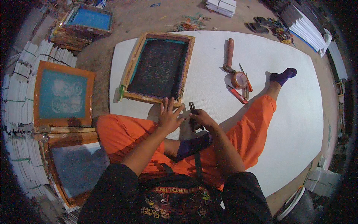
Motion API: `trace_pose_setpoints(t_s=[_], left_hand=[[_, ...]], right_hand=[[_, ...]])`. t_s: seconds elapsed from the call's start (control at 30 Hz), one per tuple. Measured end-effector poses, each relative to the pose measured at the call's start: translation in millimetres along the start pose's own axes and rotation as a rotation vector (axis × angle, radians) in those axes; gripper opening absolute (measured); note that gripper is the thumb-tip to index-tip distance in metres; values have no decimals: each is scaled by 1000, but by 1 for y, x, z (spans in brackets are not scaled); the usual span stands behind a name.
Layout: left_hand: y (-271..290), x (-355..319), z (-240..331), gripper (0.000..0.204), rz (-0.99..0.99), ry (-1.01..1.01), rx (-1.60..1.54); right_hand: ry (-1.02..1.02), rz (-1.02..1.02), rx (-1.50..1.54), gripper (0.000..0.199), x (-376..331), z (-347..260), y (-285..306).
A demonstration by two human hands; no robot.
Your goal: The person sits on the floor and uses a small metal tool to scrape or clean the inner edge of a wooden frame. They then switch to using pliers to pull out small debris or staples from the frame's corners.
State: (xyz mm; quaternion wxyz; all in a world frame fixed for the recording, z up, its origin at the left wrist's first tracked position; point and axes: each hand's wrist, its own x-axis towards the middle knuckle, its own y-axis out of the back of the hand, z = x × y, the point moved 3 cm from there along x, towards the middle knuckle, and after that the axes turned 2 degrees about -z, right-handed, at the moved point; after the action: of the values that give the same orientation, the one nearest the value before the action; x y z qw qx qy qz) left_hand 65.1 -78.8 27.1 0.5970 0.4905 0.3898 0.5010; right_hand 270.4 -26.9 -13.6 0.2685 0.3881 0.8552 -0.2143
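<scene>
A screen printing frame (149, 67) with a wooden border and dark mesh lies on the white sheet (287, 123) in front of me. My left hand (170, 116) rests at its near right corner, fingers spread and touching the wooden edge. Just to the right, my right hand (203, 118) grips dark pliers (192, 108), whose jaws point away from me. Farther right lie a hammer (229, 54), a roll of tape (239, 80), a red-handled cutter (237, 94) and another slim tool partly behind the tape.
My orange-trousered legs are folded and stretched over the sheet. On the left stand another frame with teal mesh (63, 93), a frame with pale mesh (80, 170) and bundled paper stacks (20, 112). A blue-meshed frame (91, 18) tops a pile at far left; sandals (257, 26) lie far right.
</scene>
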Motion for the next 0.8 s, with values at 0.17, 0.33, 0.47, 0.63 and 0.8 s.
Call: trace_pose_setpoints(t_s=[0.17,0.33,0.47,0.63,0.8], left_hand=[[-8,-1,-25,72,90,42,-70],[5,10,-16,72,53,24,4],[7,12,-15,69,53,27,28],[9,14,-17,64,111,-34,30],[13,15,-20,56,176,-68,24]], right_hand=[[30,-12,-74,37,6,-2,-8],[12,-41,-212,32,6,-1,-8],[32,-33,-148,28,6,-2,-13],[48,16,-135,27,13,8,-8],[12,39,-84,29,14,10,-12]])
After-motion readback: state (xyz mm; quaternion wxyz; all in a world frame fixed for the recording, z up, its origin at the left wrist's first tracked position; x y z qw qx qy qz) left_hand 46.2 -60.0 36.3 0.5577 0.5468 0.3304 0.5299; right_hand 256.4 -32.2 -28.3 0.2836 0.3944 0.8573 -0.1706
